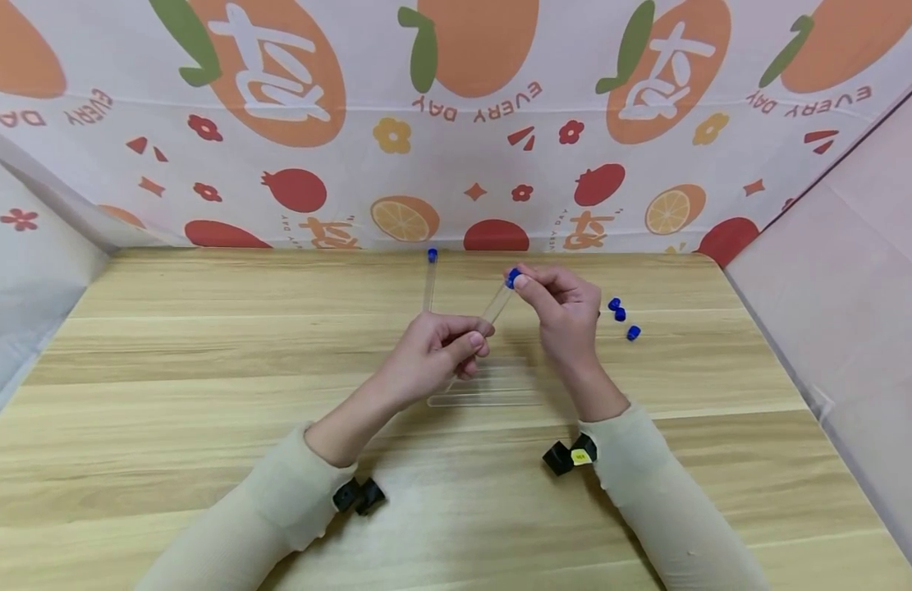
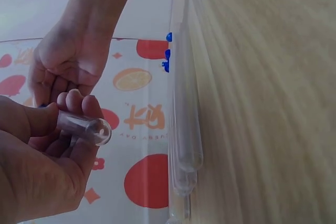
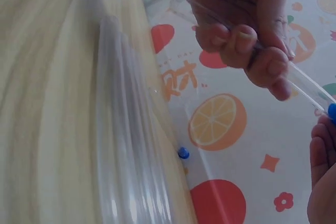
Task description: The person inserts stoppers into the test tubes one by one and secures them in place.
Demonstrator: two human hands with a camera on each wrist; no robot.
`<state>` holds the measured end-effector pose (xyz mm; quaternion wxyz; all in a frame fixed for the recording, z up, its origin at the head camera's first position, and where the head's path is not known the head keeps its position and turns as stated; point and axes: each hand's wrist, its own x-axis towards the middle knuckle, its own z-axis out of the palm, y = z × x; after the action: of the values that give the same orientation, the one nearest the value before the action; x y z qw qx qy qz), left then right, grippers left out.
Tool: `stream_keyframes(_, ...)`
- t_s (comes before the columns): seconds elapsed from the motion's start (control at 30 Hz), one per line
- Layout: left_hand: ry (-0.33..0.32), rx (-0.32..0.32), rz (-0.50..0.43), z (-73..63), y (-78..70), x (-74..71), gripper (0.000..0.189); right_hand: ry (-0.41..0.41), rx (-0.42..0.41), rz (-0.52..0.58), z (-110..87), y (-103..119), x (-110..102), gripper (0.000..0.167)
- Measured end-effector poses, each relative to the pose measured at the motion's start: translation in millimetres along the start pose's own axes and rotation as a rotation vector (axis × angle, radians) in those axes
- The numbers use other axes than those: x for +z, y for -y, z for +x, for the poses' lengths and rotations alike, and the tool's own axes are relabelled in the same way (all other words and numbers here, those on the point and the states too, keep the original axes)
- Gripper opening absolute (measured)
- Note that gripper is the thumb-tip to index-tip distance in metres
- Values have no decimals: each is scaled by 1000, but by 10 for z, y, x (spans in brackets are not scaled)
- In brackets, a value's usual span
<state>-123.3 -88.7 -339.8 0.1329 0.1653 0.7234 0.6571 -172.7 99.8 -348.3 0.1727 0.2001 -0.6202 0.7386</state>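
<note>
My left hand [image 1: 433, 353] grips a clear test tube [image 1: 497, 304] around its middle, holding it slanted above the table. At the tube's upper end sits a blue cap [image 1: 513, 278], pinched between the thumb and fingers of my right hand [image 1: 565, 316]. In the left wrist view the rounded closed end of the tube [image 2: 97, 131] points toward the camera. The right wrist view has the blue cap [image 3: 332, 113] at its right edge, right at the tube's end.
Several clear tubes [image 1: 485, 400] lie side by side on the wooden table [image 1: 204, 427] below my hands. Another tube [image 1: 429, 283] with a blue cap lies behind my left hand. Loose blue caps [image 1: 633, 332] are at the right. A fruit-patterned cloth [image 1: 456, 172] stands along the back.
</note>
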Motion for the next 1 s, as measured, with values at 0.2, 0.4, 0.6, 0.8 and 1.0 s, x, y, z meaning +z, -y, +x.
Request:
stream_keyframes(0.2, 10, 5, 8, -9, -23, -1, 22, -3, -2, 16, -14, 6, 40, 15)
stream_keyframes(0.4, 23, -39, 18, -12, -23, -37, 23, 29, 42, -5, 2, 9, 11, 14)
stream_keyframes(0.6, 24, -30, 34, -3, -8, -79, 24, 106, 41, -35, 39, 33, -37, 10)
stream_keyframes(0.8, 3, -21, 85, 9, -14, -106, 25, 150, 57, -57, 85, 58, -71, 8)
stream_keyframes(1.0, -8, -9, 182, -8, -56, -81, 22, 116, 90, -126, 76, 65, -89, 10)
